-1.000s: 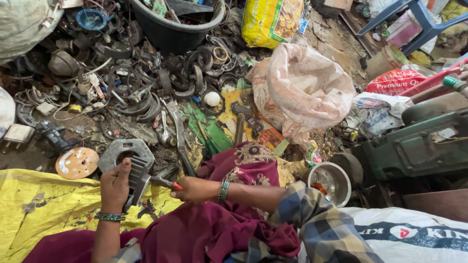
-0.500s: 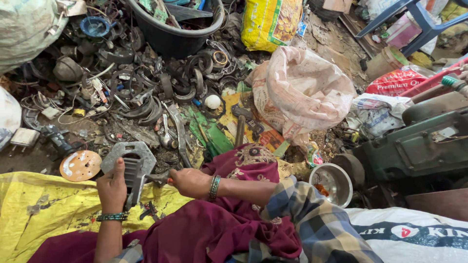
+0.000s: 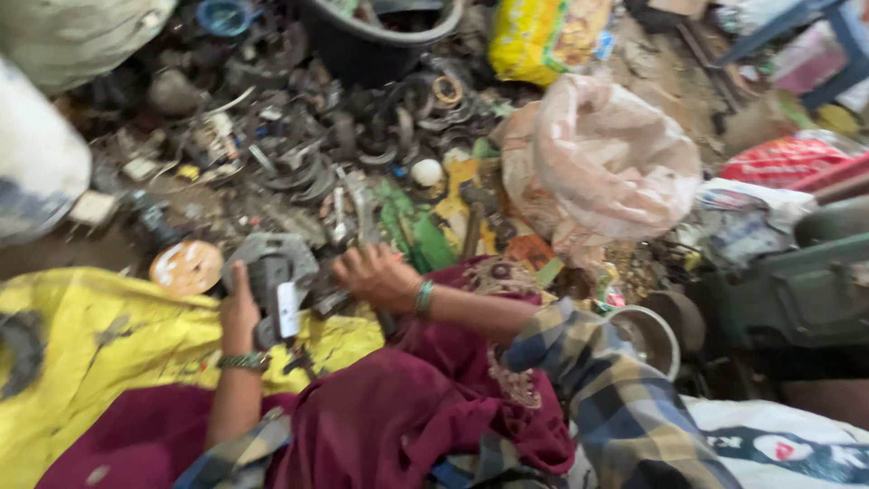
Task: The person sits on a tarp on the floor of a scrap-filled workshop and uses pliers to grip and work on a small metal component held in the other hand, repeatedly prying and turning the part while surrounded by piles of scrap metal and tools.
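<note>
Grey metal makes up the flat part (image 3: pixel 272 272) that stands up on the yellow sheet (image 3: pixel 90 362), just in front of the scrap pile (image 3: pixel 299 154), and the left hand (image 3: pixel 238 312) has its grip closed on the near left edge, thumb up along the side. The right hand (image 3: pixel 376 274) is curled shut on a thin dark tool beside the part's right edge, but the blur hides what kind of tool it is. Near the part lie a round orange lid (image 3: pixel 186 266), a pink sack (image 3: pixel 606 163) and a metal bowl (image 3: pixel 647 340).
</note>
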Available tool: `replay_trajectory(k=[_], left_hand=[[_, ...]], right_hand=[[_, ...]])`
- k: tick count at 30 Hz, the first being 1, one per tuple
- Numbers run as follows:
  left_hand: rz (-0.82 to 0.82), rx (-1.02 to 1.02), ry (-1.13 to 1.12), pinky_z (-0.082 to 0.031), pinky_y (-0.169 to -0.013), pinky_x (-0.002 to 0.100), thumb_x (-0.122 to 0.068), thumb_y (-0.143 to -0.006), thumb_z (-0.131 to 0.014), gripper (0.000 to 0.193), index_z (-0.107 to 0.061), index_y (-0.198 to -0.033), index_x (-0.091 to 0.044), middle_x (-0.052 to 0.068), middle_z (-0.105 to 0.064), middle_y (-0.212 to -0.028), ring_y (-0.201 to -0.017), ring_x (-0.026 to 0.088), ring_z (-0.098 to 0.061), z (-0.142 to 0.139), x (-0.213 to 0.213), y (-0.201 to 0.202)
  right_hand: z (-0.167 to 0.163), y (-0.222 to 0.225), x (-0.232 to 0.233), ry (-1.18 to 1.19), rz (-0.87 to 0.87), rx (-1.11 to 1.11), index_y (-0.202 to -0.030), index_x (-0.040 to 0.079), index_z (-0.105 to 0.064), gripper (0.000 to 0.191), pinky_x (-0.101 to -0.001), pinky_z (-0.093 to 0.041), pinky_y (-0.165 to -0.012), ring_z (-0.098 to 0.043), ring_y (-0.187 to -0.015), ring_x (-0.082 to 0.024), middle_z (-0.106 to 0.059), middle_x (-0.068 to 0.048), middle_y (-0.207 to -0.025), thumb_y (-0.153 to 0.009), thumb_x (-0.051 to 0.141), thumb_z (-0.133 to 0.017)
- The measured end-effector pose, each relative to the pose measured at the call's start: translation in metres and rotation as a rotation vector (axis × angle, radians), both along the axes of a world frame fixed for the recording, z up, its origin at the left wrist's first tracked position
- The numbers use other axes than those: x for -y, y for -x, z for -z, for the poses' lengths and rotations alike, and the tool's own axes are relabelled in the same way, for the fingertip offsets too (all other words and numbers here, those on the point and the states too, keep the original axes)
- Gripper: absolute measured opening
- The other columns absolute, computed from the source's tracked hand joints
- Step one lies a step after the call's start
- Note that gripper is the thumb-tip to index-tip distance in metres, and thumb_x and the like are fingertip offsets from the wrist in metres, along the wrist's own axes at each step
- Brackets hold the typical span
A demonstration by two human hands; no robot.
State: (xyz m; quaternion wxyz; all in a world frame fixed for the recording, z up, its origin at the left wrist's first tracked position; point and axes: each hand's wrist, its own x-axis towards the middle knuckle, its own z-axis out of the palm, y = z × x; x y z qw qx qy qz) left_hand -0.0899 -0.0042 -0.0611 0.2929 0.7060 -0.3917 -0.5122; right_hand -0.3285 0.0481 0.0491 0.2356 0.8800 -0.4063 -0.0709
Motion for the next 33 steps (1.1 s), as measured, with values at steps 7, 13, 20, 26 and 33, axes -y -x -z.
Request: replay_trajectory(k=[7, 13, 20, 26, 33], left_hand=[[-0.004, -0.314, 0.119, -0.049, -0.072, 0.04, -0.085, -0.09, -0.031, 0.095, -0.077, -0.094, -0.002, 0.009, -0.072, -0.08, -0.076, 0.022, -0.064, 0.006, -0.004, -0.019], [-0.1, -0.561, 0.248, -0.05, -0.078, 0.031, -0.079, -0.091, -0.046, 0.081, -0.073, -0.103, -0.003, -0.001, -0.071, -0.093, -0.083, 0.011, -0.061, 0.008, 0.013, -0.023], [-0.04, -0.499, 0.226, -0.047, -0.071, 0.028, -0.076, -0.091, -0.05, 0.079, -0.074, -0.082, -0.001, -0.002, -0.068, -0.078, -0.072, 0.009, -0.055, 0.044, 0.028, -0.013], [0.014, -0.546, 0.294, -0.037, -0.058, 0.026, -0.071, -0.095, -0.055, 0.07, -0.068, -0.07, -0.007, -0.007, -0.058, -0.066, -0.062, 0.004, -0.045, 0.048, 0.028, -0.005], [0.107, -0.721, 0.391, -0.032, -0.055, 0.022, -0.061, -0.098, -0.06, 0.058, -0.065, -0.071, -0.01, -0.012, -0.055, -0.068, -0.063, -0.001, -0.042, 0.032, 0.025, -0.01]], right_hand=[[0.037, -0.001, 0.014, -0.347, 0.182, 0.734, -0.128, 0.004, -0.056, 0.036, -0.0468, -0.055, -0.072, -0.069, -0.088, -0.036, -0.071, -0.012, -0.098, -0.093, 0.012, -0.056], [0.027, -0.021, -0.013, -1.232, 0.691, 1.031, -0.086, 0.0, -0.053, 0.038, -0.0336, -0.049, -0.054, -0.058, -0.058, -0.015, -0.06, -0.006, -0.068, -0.107, 0.031, -0.059], [-0.005, -0.038, -0.034, -1.444, 0.628, 1.339, -0.121, 0.015, -0.063, 0.027, -0.0245, -0.05, -0.064, -0.058, -0.068, -0.005, -0.065, 0.003, -0.078, -0.101, 0.029, -0.052], [-0.003, -0.034, -0.03, -1.38, 0.684, 1.253, -0.098, -0.002, -0.068, 0.035, -0.0296, -0.048, -0.063, -0.054, -0.068, -0.009, -0.061, 0.0, -0.077, -0.106, 0.03, -0.057], [-0.017, -0.039, -0.029, -1.478, 0.745, 1.292, -0.121, 0.016, -0.064, 0.027, -0.0257, -0.049, -0.058, -0.055, -0.064, -0.007, -0.063, 0.003, -0.077, -0.1, 0.028, -0.051]])
